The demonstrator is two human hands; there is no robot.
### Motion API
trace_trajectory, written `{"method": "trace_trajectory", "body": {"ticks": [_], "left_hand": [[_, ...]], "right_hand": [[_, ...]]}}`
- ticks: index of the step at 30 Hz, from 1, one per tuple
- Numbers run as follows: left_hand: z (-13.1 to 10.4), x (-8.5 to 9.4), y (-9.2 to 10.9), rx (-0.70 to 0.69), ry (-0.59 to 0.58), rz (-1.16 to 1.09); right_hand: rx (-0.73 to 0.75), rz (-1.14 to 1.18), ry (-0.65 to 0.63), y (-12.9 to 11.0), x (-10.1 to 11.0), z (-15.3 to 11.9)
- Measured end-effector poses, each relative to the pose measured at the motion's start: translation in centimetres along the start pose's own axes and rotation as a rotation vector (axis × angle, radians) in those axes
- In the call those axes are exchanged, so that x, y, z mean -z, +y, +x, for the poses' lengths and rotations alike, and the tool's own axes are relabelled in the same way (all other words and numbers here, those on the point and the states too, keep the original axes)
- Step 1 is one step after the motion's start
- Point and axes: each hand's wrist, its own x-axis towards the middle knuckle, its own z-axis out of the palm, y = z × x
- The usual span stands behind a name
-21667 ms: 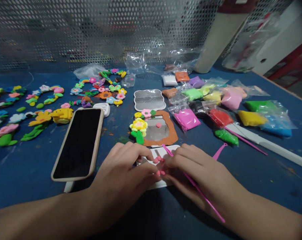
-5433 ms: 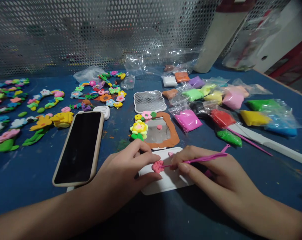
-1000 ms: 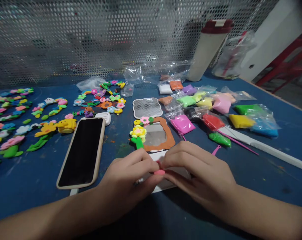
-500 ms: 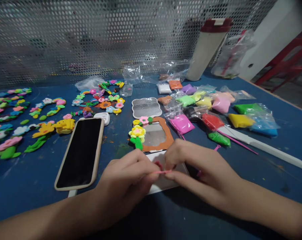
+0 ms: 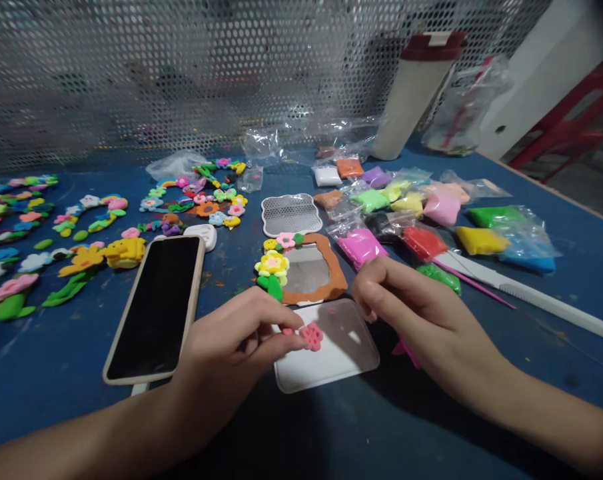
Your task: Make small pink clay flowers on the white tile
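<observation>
Over the white tray (image 5: pixel 326 373), my left hand (image 5: pixel 246 340) pinches a small bit of pink clay (image 5: pixel 287 331) between thumb and fingers. A pink clay flower (image 5: pixel 312 337) is right at those fingertips; whether it is held or lies on the tray I cannot tell. Another pink speck rests near the tray's back edge. My right hand (image 5: pixel 411 313) hovers beyond the tray's right side, fingers curled together; anything between them is hidden. Behind the tray lies a mirror with a brown clay frame (image 5: pixel 337 275), with yellow and pink flowers and green leaves on its left side.
A phone (image 5: pixel 156 307) and many clay ornaments (image 5: pixel 84 259) lie to the left. Bagged clays (image 5: pixel 424 243), a white knife (image 5: pixel 556 307) and a pink stick are on the right. A tumbler (image 5: pixel 414 100) stands at the back before a perforated metal panel.
My hands have moved apart; the right has drawn back to the right and up, off the pink strand both were pinching. The pink flower and more of the tray now show.
</observation>
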Motion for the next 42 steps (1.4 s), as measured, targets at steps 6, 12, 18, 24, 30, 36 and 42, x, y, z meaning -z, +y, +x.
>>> {"method": "trace_trajectory", "body": {"ticks": [6,12,18,24,30,36,42], "left_hand": [[0.03,-0.11,-0.19,0.069,-0.038,-0.022],[0.02,-0.06,-0.34,0.045,-0.063,0.031],[0.12,-0.13,-0.33,-0.022,-0.047,-0.025],[0.0,-0.27,-0.32,0.05,-0.078,-0.023],[0.25,0.0,-0.06,0.101,-0.068,-0.039],[-0.02,-0.34,-0.53,0.071,-0.112,-0.051],[-0.14,-0.21,-0.39,0.113,-0.067,-0.008]], "right_hand": [[0.012,-0.068,-0.033,-0.16,0.08,0.13],[-0.048,-0.006,-0.065,-0.11,-0.2,0.0],[-0.007,-0.006,-0.071,-0.08,-0.26,-0.05],[0.003,-0.034,-0.077,-0.14,-0.2,-0.04],[0.009,-0.044,-0.089,-0.14,-0.24,-0.05],[0.027,-0.056,-0.081,-0.11,-0.2,-0.22],[-0.001,-0.052,-0.078,-0.12,-0.26,-0.25]]}}
